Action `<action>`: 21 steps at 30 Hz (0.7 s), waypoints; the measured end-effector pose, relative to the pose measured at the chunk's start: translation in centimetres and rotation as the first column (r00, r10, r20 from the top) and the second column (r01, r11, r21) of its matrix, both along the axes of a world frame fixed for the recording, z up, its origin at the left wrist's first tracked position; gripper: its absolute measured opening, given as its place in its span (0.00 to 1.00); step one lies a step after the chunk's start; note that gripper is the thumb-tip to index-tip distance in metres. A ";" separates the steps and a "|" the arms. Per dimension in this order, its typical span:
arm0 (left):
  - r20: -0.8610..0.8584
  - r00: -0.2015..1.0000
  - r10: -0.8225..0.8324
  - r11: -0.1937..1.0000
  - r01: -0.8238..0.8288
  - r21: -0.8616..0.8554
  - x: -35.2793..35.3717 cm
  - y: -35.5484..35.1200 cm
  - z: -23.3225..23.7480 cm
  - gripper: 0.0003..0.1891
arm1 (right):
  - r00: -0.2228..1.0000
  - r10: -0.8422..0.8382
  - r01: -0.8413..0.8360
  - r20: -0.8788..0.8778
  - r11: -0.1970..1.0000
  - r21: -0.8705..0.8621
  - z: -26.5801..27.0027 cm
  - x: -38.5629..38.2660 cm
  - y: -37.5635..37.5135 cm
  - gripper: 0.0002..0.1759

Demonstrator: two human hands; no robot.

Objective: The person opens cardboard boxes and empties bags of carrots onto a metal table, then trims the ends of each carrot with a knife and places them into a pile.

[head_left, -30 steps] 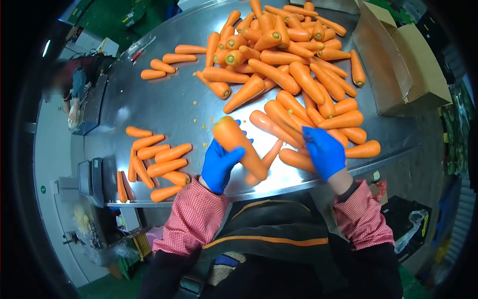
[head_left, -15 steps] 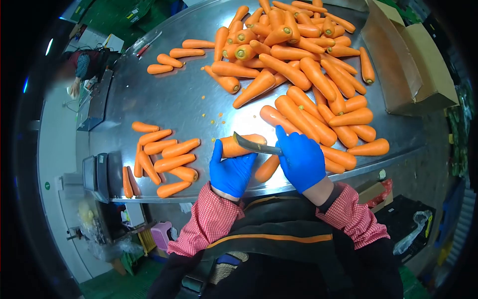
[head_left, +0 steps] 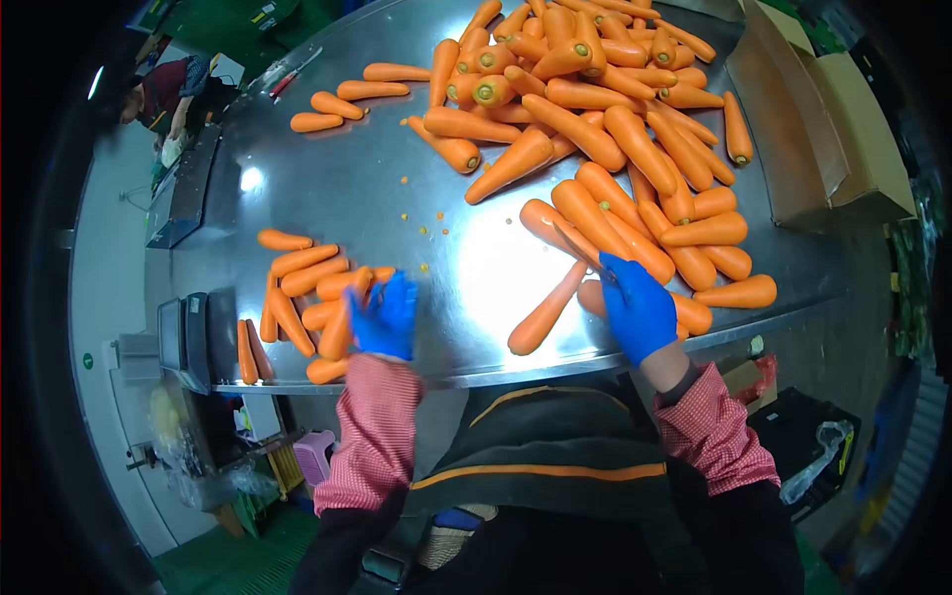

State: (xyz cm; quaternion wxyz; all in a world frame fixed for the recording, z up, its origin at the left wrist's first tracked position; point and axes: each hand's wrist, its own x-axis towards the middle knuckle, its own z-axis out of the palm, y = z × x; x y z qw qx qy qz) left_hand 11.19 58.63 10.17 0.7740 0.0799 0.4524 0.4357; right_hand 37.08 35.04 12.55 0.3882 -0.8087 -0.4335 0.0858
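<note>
My left hand (head_left: 385,315), in a blue glove and blurred by motion, is at the small carrot group (head_left: 288,309) on the left of the metal table. Its fingers touch a carrot (head_left: 339,327) lying tilted over others; the grip is smeared. My right hand (head_left: 637,307), also gloved in blue, is closed around a knife (head_left: 575,241), whose blade points up and left over the near carrots of the big pile (head_left: 585,129). A single carrot (head_left: 545,312) lies between my hands, close to the table's front edge.
An open cardboard box (head_left: 858,139) stands at the right edge of the metal table (head_left: 337,188). Several carrots lie at the upper left, near a red-handled tool (head_left: 288,79). Another person (head_left: 174,94) is at the far left, beside a scale (head_left: 186,342). Small orange scraps dot the table.
My left hand has moved left with the carrot, from beside the knife to the small group. My right hand has shifted slightly right, and the blade now points more upward.
</note>
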 end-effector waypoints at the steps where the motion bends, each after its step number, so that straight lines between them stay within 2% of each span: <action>1: -0.177 0.948 -0.263 0.961 0.274 0.043 2.7 -1.6 0.1 0.22 | 1.000 -0.008 0.008 -0.010 1.000 0.007 -0.1 0.0 -0.1 0.15; 2: -0.270 0.837 -0.475 0.857 0.510 0.074 6.4 -4.2 3.1 0.19 | 1.000 -0.019 0.019 -0.019 1.000 0.019 -0.1 0.1 -0.1 0.15; 3: -0.542 0.635 -0.551 0.676 0.720 0.157 8.8 -5.9 1.0 0.20 | 0.999 -0.032 0.033 -0.027 0.999 0.032 0.0 0.1 -0.2 0.15; 4: -0.706 0.449 -0.548 0.409 0.880 0.243 9.6 -7.5 -3.9 0.28 | 0.999 -0.024 0.025 -0.022 1.000 0.016 0.3 0.1 -0.3 0.15; 5: -0.949 -0.008 -0.315 0.024 1.000 -0.016 10.3 -8.9 -5.3 0.37 | 1.000 -0.016 0.016 -0.015 1.000 0.000 0.8 0.1 -0.4 0.15; 6: -0.968 -0.245 -0.046 -0.254 0.941 -0.226 12.9 -9.9 -0.7 0.43 | 1.000 -0.010 0.010 -0.010 1.000 -0.018 1.1 0.2 -0.6 0.14; 7: -0.889 -0.457 0.012 -0.303 0.846 -0.439 14.9 -11.0 2.7 0.44 | 1.000 -0.018 0.018 -0.013 0.999 -0.029 1.1 0.2 -0.9 0.14; 9: -0.848 -0.529 0.031 -0.316 0.800 -0.510 15.7 -10.8 1.4 0.43 | 0.999 -0.032 0.031 -0.020 0.998 -0.045 0.9 0.3 -1.6 0.14; 12: -0.968 -0.233 -0.092 -0.247 0.947 -0.204 12.7 -9.1 -3.9 0.41 | 0.994 -0.060 0.057 -0.091 0.998 -0.029 0.2 0.6 -2.8 0.14; 15: -0.873 -0.008 -0.487 -0.133 0.989 0.065 11.0 -8.4 -0.1 0.37 | 0.991 -0.080 0.078 -0.108 0.997 -0.015 0.3 0.9 -3.8 0.13; 18: -0.790 0.185 -0.584 -0.022 0.970 0.243 9.3 -8.8 2.8 0.32 | 1.000 0.022 -0.021 -0.008 0.998 0.055 2.4 0.6 -3.6 0.12; 21: -0.854 0.217 -0.473 -0.127 0.942 0.310 8.2 -8.7 3.6 0.32 | 0.975 0.097 -0.103 0.197 0.994 0.021 4.0 0.3 -2.7 0.12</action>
